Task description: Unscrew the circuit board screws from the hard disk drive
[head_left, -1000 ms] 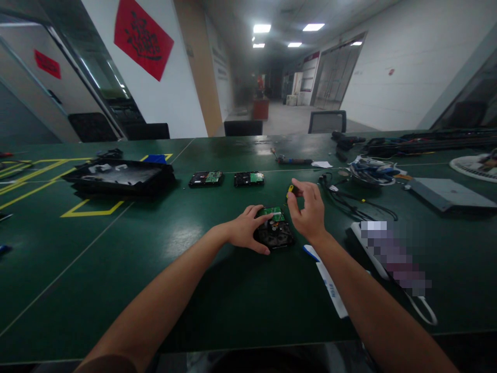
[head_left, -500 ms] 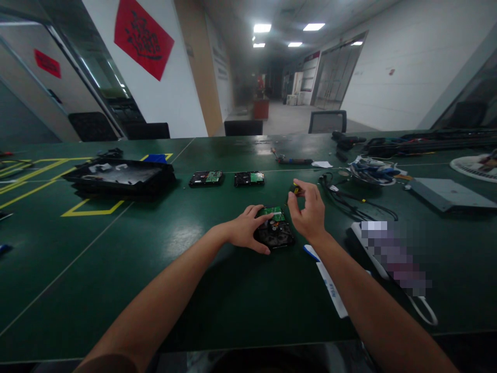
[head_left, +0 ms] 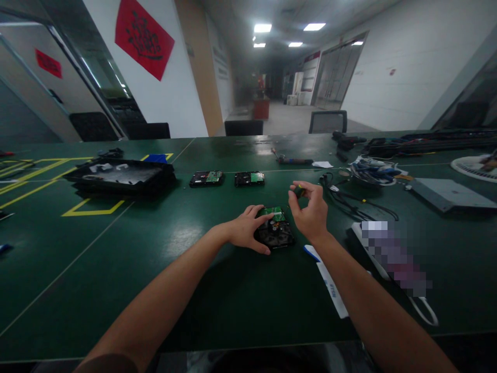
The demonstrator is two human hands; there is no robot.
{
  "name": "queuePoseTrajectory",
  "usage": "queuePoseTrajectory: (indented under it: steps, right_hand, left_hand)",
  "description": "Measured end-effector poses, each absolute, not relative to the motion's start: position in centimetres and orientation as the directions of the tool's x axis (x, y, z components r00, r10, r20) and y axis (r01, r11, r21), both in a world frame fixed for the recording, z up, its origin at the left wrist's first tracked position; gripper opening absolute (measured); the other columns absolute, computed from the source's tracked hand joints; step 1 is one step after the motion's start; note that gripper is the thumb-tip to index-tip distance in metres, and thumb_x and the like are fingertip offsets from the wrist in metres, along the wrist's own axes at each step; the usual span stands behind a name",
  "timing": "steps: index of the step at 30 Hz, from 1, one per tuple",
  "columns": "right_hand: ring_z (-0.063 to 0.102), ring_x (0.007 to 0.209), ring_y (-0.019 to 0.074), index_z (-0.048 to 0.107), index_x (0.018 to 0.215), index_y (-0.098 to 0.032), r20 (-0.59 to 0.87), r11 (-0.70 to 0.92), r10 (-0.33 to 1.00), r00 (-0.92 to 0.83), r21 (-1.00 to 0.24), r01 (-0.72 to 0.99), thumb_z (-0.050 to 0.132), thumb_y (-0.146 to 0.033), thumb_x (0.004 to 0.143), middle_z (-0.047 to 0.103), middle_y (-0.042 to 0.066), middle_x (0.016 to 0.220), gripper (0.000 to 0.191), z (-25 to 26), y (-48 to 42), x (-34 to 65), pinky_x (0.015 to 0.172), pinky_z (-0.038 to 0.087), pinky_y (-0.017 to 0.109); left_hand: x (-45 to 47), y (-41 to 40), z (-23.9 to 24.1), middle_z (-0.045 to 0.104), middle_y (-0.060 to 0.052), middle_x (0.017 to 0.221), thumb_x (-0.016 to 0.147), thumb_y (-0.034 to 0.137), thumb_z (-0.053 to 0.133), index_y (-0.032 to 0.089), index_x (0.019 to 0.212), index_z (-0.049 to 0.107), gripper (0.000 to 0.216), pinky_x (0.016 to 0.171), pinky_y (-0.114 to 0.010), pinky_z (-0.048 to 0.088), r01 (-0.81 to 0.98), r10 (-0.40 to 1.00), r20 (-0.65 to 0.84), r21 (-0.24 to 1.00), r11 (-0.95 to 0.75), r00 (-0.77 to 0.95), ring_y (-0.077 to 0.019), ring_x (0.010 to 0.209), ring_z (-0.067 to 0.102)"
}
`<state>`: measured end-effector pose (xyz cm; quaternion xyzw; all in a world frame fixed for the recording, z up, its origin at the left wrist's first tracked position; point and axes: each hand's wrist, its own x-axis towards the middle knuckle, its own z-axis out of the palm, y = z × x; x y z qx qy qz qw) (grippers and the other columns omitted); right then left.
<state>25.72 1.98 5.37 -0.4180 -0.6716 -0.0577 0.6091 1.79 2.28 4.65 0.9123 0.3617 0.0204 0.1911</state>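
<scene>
A hard drive (head_left: 278,235) lies flat on the green table in front of me, its green circuit board facing up at the far end. My left hand (head_left: 248,228) holds it down from the left, thumb by the near edge and the index finger across the board. Just right of the drive and raised above the table, my right hand (head_left: 309,210) pinches a small screwdriver (head_left: 298,191) by its dark green and yellow handle. Its shaft is too thin and dark to follow, so I cannot tell whether the tip touches the drive.
Farther back lie two more hard drives (head_left: 206,178) (head_left: 249,178). Stacked black trays (head_left: 120,176) stand at the left. Black cables (head_left: 345,199), a grey metal box (head_left: 452,194), a partly blurred power strip (head_left: 388,259) and a white-and-blue strip (head_left: 332,290) are on the right.
My right hand has shifted slightly to the right, and the screwdriver handle has turned a little between its fingers. My left hand and the hard drive have stayed in place.
</scene>
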Motion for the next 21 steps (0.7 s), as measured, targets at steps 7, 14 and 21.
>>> queuePoseTrajectory:
  steps: [7,14,21]
  right_hand:
    - [0.070,0.101,0.0249,0.055,0.130,-0.024,0.866,0.621,0.500,0.022,-0.376,0.688,0.063,-0.027,0.095,0.066,0.011,0.120,0.036,5.50,1.83,25.72,0.085,0.062,0.044]
    - [0.072,0.098,0.0239,0.052,0.127,-0.024,0.850,0.631,0.521,0.084,-0.449,0.633,0.070,-0.029,0.092,0.069,0.009,0.115,0.040,5.37,1.81,25.54,0.087,0.062,0.044]
    - [0.070,0.104,0.0254,0.052,0.131,-0.024,0.867,0.625,0.495,0.066,-0.407,0.666,0.065,-0.028,0.094,0.065,0.013,0.124,0.039,5.07,1.97,25.53,0.086,0.062,0.045]
  left_hand:
    - [1.71,2.35,4.59,0.002,-0.009,0.172,0.065,0.084,0.074,0.035,0.164,0.020,0.123,0.122,-0.065,0.022,0.652,0.668,-0.104,0.368,-0.663,0.737,-0.0479,0.155,0.002]
    - [1.74,2.35,4.56,0.004,-0.011,0.172,0.065,0.084,0.073,0.034,0.164,0.022,0.122,0.122,-0.065,0.023,0.646,0.663,-0.094,0.361,-0.672,0.742,-0.0474,0.155,0.004]
    - [1.75,2.46,4.44,0.004,-0.012,0.172,0.063,0.085,0.074,0.032,0.164,0.022,0.125,0.122,-0.064,0.022,0.646,0.661,-0.094,0.353,-0.677,0.745,-0.0477,0.155,0.004]
